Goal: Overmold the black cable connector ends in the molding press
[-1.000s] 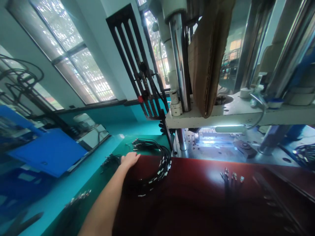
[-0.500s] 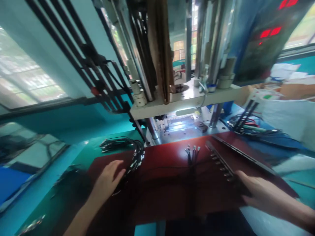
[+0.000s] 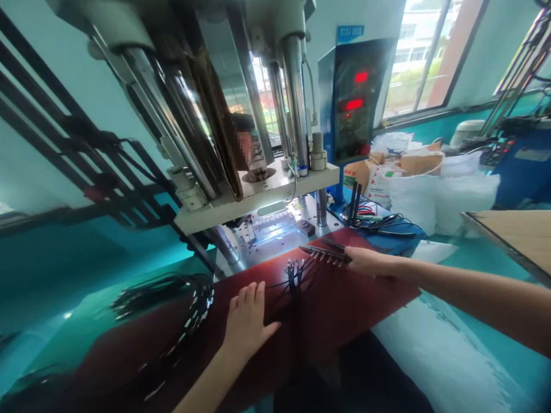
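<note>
My left hand (image 3: 248,318) lies flat and open on the dark red mat (image 3: 344,304), fingers stretched out, just left of a small bunch of black cables with metal ends (image 3: 294,269). My right hand (image 3: 365,261) reaches across the mat and closes on the near end of a long black bar holding a row of cable ends (image 3: 321,253). A larger bundle of black cables with white tags (image 3: 193,298) lies to the left of my left hand.
A vertical press with chrome columns (image 3: 297,97) and a lit work plate (image 3: 275,221) stands behind the mat. A control box with red digits (image 3: 353,97) is at its right. White sacks (image 3: 434,189) and a cardboard sheet (image 3: 516,229) sit at right.
The view has swung right. My left hand left the big cable bundle and moved right to rest flat on the mat. My right hand came in and took hold of the black bar.
</note>
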A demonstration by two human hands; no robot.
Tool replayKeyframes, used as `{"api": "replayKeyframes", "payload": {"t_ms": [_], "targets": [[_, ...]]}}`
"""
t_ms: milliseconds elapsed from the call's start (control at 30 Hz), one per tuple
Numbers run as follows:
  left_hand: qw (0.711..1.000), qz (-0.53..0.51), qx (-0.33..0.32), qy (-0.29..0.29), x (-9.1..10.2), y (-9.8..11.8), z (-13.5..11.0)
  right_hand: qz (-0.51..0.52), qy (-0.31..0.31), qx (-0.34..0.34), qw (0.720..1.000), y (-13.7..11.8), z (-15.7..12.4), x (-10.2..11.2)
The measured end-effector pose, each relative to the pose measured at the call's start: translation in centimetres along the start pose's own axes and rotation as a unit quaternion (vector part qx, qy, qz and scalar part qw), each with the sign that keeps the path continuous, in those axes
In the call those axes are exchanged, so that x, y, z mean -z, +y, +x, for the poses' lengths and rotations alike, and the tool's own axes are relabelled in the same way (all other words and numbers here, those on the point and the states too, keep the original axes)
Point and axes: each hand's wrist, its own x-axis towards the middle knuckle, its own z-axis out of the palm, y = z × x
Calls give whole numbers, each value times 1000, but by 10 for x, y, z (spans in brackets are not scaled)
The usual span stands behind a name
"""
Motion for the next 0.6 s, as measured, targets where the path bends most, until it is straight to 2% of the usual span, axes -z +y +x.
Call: {"api": "replayKeyframes", "payload": {"t_ms": [67,167,233,267,300,333,400,467,533,600], "targets": [[1000,-14,4,-20,1,1,3,-16,44,27,999,0,11,3],[993,-79,-27,-86,2,4,11,-31,84,42,995,-1,34,8],[978,-164,-20,-124,0,5,20,-37,101,53,993,-6,53,14],[962,-229,-5,-147,-1,5,26,-38,109,61,991,-10,64,18],[933,-311,11,-180,-2,4,33,-39,116,71,990,-15,75,23],[889,-401,26,-221,-3,3,40,-41,121,83,988,-20,86,28],[768,-564,53,-299,-5,1,55,-45,131,107,984,-32,109,37],[662,-665,89,-335,-10,-1,70,-49,139,126,981,-42,133,42],[606,-712,131,-330,-16,-3,85,-51,145,137,979,-52,157,44],[578,-730,166,-324,-24,-5,99,-45,161,146,975,-63,180,44]]}}
